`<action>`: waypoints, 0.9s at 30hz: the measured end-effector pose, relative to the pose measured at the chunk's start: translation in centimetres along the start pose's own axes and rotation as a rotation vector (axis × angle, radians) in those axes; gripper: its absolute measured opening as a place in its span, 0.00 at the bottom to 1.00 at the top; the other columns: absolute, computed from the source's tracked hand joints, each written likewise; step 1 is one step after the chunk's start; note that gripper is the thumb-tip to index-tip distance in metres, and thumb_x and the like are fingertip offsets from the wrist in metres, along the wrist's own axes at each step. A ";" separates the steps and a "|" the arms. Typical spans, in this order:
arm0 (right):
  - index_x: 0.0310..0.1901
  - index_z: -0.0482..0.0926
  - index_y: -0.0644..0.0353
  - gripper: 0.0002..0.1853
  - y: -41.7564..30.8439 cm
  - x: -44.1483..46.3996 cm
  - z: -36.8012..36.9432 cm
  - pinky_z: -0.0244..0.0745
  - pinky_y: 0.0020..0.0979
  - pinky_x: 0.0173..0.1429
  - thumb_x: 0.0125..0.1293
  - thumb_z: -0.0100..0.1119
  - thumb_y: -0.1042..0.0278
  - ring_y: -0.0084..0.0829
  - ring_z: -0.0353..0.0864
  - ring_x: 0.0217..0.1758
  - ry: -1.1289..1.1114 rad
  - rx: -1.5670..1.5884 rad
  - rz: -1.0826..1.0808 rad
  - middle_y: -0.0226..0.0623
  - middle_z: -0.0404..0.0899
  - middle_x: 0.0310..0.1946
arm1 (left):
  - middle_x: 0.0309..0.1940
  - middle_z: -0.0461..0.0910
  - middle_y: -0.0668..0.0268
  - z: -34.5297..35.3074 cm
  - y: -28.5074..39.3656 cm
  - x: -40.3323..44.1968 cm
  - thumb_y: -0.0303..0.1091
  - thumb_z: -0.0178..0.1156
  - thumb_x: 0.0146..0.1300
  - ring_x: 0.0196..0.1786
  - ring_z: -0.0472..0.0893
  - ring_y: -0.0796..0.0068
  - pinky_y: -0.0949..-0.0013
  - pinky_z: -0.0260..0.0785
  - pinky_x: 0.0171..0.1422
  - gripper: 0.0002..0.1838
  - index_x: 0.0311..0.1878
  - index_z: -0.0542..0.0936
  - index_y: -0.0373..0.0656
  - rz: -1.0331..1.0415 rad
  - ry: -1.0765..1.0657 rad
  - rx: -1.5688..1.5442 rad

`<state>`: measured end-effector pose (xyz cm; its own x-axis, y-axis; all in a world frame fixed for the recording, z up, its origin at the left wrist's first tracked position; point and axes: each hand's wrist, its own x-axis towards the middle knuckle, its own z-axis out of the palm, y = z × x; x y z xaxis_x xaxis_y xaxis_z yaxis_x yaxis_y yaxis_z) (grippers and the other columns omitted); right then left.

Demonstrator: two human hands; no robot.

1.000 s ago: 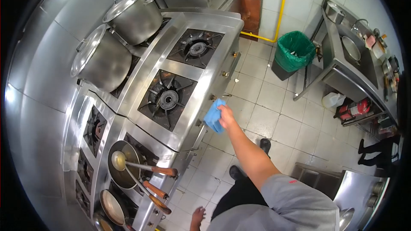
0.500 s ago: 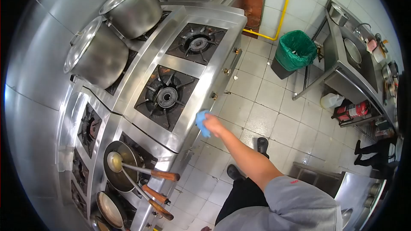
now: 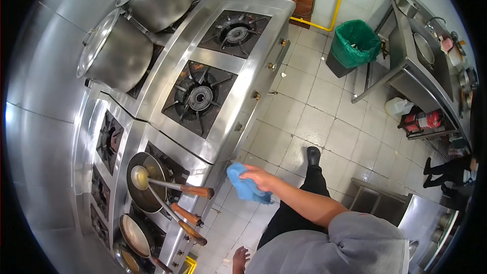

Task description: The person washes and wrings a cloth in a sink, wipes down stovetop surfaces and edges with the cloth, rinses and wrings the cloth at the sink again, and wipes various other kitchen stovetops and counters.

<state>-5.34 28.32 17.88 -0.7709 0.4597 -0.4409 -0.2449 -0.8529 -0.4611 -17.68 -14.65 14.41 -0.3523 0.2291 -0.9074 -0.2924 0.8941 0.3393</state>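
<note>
My right hand (image 3: 257,177) is closed on a blue cloth (image 3: 243,183), which hangs loose just off the front edge of the stainless stove (image 3: 219,144). My left hand (image 3: 240,258) shows at the bottom edge with its fingers apart and nothing visible in it. Left of the cloth, a ladle (image 3: 140,176) with a wooden handle rests in a dark frying pan (image 3: 152,200). More wooden handles (image 3: 187,214) stick out past the stove front. Nearer the bottom is a second pan (image 3: 136,236).
Two large lidded pots (image 3: 119,53) stand at the back of the stove, beside bare burners (image 3: 200,98). Across the tiled floor are a green-lined bin (image 3: 355,45), a steel table (image 3: 401,63) and a fire extinguisher (image 3: 423,120). Another person's dark-clothed legs (image 3: 446,175) show at far right.
My right hand has drawn the cloth off the stove edge, down in the view, and the cloth hangs more unfolded. My left hand has come further into view. One foot has stepped forward.
</note>
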 end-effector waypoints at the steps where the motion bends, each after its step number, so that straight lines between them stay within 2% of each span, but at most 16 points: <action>1: 0.62 0.70 0.57 0.25 0.6 0.9 0.8 0.69 0.31 0.57 0.62 0.59 0.66 0.26 0.74 0.51 -0.036 -0.006 -0.103 0.30 0.76 0.50 | 0.47 0.79 0.60 0.0 -0.5 -0.2 0.42 0.53 0.65 0.42 0.81 0.64 0.64 0.74 0.40 0.27 0.64 0.65 0.39 -0.015 0.009 0.044; 2: 0.62 0.70 0.57 0.25 0.9 2.3 1.7 0.69 0.31 0.57 0.62 0.59 0.66 0.26 0.74 0.51 -0.039 -0.003 -0.099 0.30 0.76 0.50 | 0.47 0.79 0.60 -0.2 -1.1 -0.5 0.42 0.53 0.65 0.42 0.81 0.64 0.64 0.74 0.40 0.27 0.64 0.65 0.39 -0.018 0.014 0.043; 4: 0.62 0.69 0.60 0.26 1.5 5.8 3.0 0.70 0.32 0.57 0.61 0.58 0.69 0.32 0.75 0.52 0.136 -0.353 -0.420 0.36 0.75 0.52 | 0.47 0.80 0.60 -0.3 -1.8 -1.2 0.42 0.53 0.65 0.42 0.81 0.65 0.64 0.74 0.39 0.27 0.64 0.66 0.40 -0.005 -0.001 0.073; 5: 0.62 0.69 0.60 0.26 1.8 7.9 3.0 0.70 0.32 0.57 0.61 0.58 0.69 0.32 0.75 0.52 0.131 -0.352 -0.417 0.36 0.75 0.52 | 0.47 0.80 0.60 -0.1 -2.0 -1.7 0.42 0.53 0.65 0.42 0.81 0.65 0.64 0.74 0.39 0.27 0.64 0.66 0.40 -0.007 0.003 0.069; 7: 0.54 0.72 0.65 0.21 1.4 11.4 3.1 0.71 0.35 0.54 0.58 0.58 0.73 0.43 0.76 0.50 0.316 -0.990 -0.917 0.45 0.74 0.49 | 0.47 0.80 0.54 0.3 -1.7 -2.3 0.40 0.52 0.68 0.46 0.80 0.66 0.69 0.73 0.49 0.24 0.61 0.67 0.32 -0.066 0.067 -0.013; 10: 0.45 0.74 0.63 0.13 0.6 12.4 4.7 0.71 0.39 0.47 0.57 0.57 0.72 0.47 0.73 0.42 0.363 -1.118 -0.817 0.46 0.70 0.41 | 0.48 0.79 0.54 0.5 -2.0 -1.9 0.40 0.52 0.68 0.47 0.80 0.64 0.67 0.74 0.49 0.25 0.61 0.67 0.33 -0.065 0.066 -0.060; 12: 0.40 0.75 0.62 0.09 1.4 12.7 5.4 0.70 0.41 0.46 0.56 0.55 0.75 0.49 0.73 0.42 0.334 -1.139 -0.815 0.46 0.71 0.40 | 0.49 0.79 0.55 0.4 -3.7 -0.4 0.40 0.52 0.68 0.47 0.80 0.64 0.66 0.74 0.49 0.25 0.61 0.67 0.33 -0.042 0.035 -0.102; 15: 0.38 0.78 0.58 0.12 3.2 11.7 6.0 0.71 0.44 0.47 0.52 0.52 0.80 0.50 0.75 0.45 0.018 -1.441 -0.775 0.47 0.72 0.38 | 0.50 0.78 0.56 1.3 -2.8 1.0 0.41 0.52 0.67 0.46 0.80 0.65 0.65 0.74 0.48 0.25 0.62 0.67 0.36 -0.023 -0.025 -0.079; 17: 0.38 0.77 0.57 0.11 6.0 12.0 4.1 0.70 0.44 0.45 0.51 0.52 0.77 0.49 0.74 0.45 -0.256 -1.642 -0.554 0.46 0.72 0.39 | 0.49 0.78 0.60 1.7 -1.9 2.0 0.43 0.53 0.66 0.44 0.80 0.66 0.65 0.74 0.45 0.25 0.63 0.67 0.39 -0.005 -0.046 0.025; 18: 0.39 0.77 0.56 0.12 5.4 11.0 3.8 0.71 0.44 0.45 0.51 0.54 0.75 0.49 0.75 0.45 -0.438 -1.767 -0.429 0.46 0.73 0.39 | 0.44 0.81 0.62 1.8 -1.6 2.9 0.41 0.56 0.62 0.41 0.82 0.67 0.68 0.74 0.34 0.26 0.62 0.69 0.41 0.024 -0.002 0.006; 19: 0.40 0.78 0.55 0.12 4.8 9.5 3.0 0.71 0.45 0.46 0.51 0.55 0.73 0.49 0.75 0.45 -0.616 -1.883 -0.290 0.46 0.74 0.39 | 0.44 0.81 0.62 1.7 -1.1 3.7 0.42 0.57 0.63 0.41 0.82 0.67 0.67 0.75 0.35 0.26 0.62 0.69 0.41 0.051 -0.001 0.000; 21: 0.42 0.79 0.54 0.12 6.7 7.4 -2.7 0.72 0.45 0.51 0.54 0.56 0.73 0.51 0.76 0.48 -0.326 -1.709 -0.363 0.48 0.77 0.39 | 0.45 0.80 0.62 1.5 0.4 4.3 0.42 0.57 0.63 0.41 0.82 0.67 0.66 0.75 0.36 0.27 0.63 0.69 0.41 0.086 0.003 -0.002; 23: 0.43 0.80 0.56 0.11 6.3 4.6 -9.2 0.74 0.40 0.50 0.57 0.58 0.72 0.43 0.79 0.45 -0.076 -1.546 -0.298 0.43 0.81 0.38 | 0.45 0.80 0.62 1.7 2.2 4.2 0.43 0.57 0.62 0.42 0.81 0.66 0.64 0.75 0.38 0.27 0.63 0.69 0.42 0.120 0.013 -0.038; 25: 0.45 0.80 0.59 0.12 3.1 -1.5 -12.6 0.75 0.34 0.48 0.60 0.60 0.70 0.32 0.80 0.42 0.194 -0.782 -0.047 0.36 0.82 0.38 | 0.45 0.80 0.61 1.8 3.2 5.1 0.44 0.58 0.61 0.42 0.81 0.66 0.64 0.75 0.38 0.28 0.62 0.70 0.42 0.113 -0.023 -0.018; 26: 0.47 0.79 0.61 0.12 1.6 -3.6 -15.2 0.76 0.30 0.45 0.62 0.60 0.69 0.25 0.80 0.40 0.303 -0.723 0.033 0.32 0.82 0.38 | 0.46 0.80 0.61 1.8 3.4 5.7 0.44 0.58 0.61 0.42 0.81 0.66 0.64 0.75 0.38 0.27 0.62 0.70 0.42 0.106 -0.043 0.001; 27: 0.46 0.80 0.61 0.12 0.6 -5.5 -18.8 0.76 0.30 0.45 0.62 0.60 0.68 0.25 0.80 0.40 0.348 -0.645 0.027 0.32 0.82 0.38 | 0.46 0.80 0.61 1.9 3.3 6.6 0.45 0.58 0.61 0.42 0.81 0.66 0.63 0.75 0.38 0.27 0.61 0.71 0.43 0.105 -0.048 0.025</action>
<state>9.80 29.94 5.52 -0.5145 0.5841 -0.6278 0.2487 -0.5990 -0.7611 -19.34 -9.45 9.04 -0.3367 0.3395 -0.8783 -0.2336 0.8735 0.4271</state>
